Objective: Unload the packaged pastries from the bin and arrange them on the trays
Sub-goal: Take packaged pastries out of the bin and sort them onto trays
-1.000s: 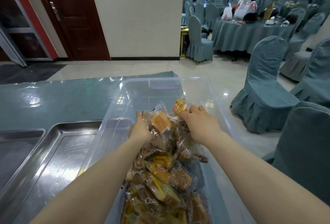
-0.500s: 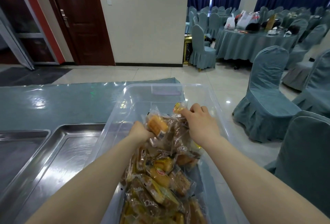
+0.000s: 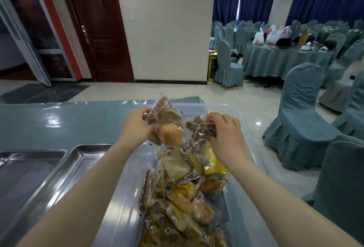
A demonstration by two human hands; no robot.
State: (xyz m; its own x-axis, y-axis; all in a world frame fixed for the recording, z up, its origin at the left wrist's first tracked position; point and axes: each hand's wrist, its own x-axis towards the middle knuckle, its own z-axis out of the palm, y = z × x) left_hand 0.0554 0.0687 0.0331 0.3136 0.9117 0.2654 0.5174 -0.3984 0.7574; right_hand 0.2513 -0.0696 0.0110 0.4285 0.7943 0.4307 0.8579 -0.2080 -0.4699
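Hands, left hand (image 3: 136, 126) and right hand (image 3: 226, 138), each grip packaged pastries (image 3: 167, 128) above bin (image 3: 254, 154); next, carry them to tray (image 3: 78, 160).

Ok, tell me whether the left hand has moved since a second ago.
Yes. The left hand has lifted a clutch of packets up, away from the pile toward the far rim of the bin.

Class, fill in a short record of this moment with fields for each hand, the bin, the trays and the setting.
left hand: grips a bunch of packaged pastries, lifted above the bin
right hand: grips another bunch
bin: clear plastic, many packets inside
trays: two metal ones, left of bin, no pastries visible
setting: banquet room, covered chairs
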